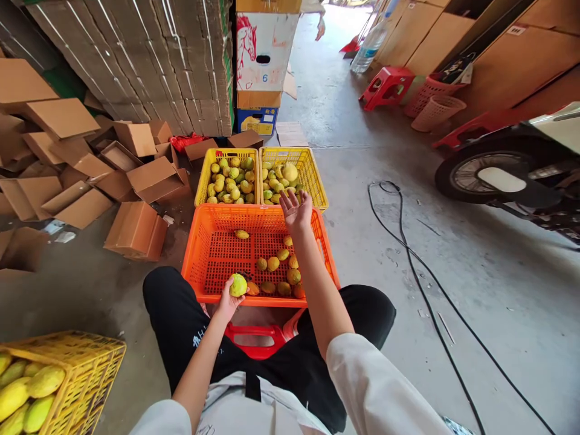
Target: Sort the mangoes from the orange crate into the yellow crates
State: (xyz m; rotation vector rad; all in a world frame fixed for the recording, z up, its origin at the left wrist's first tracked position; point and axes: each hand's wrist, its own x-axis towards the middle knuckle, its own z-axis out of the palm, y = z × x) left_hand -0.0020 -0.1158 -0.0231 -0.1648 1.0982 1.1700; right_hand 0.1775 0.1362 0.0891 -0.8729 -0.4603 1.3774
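Note:
My left hand [228, 301] is closed around a round yellow-green fruit [238, 285] above the near edge of the orange crate [217, 266]. Several smaller yellow and orange-brown fruits lie in that crate, mostly toward its right side. My right hand [296, 212] reaches forward, palm up with fingers spread and nothing in it, near the front of the right yellow crate [319, 181]. Just beyond its fingertips is a larger pale yellow fruit [289, 172]; whether it rests on the green-yellow fruits there or is in the air, I cannot tell. The left yellow crate [200, 181] holds many similar fruits.
A tilted yellow crate [97, 368] of larger fruits stands at lower left. Loose cardboard boxes [136, 229] pile up on the left. A black cable [408, 248] runs over the floor at right, near a motorcycle wheel [475, 172] and a red stool [387, 87]. Another person's hand [320, 28] shows at the back.

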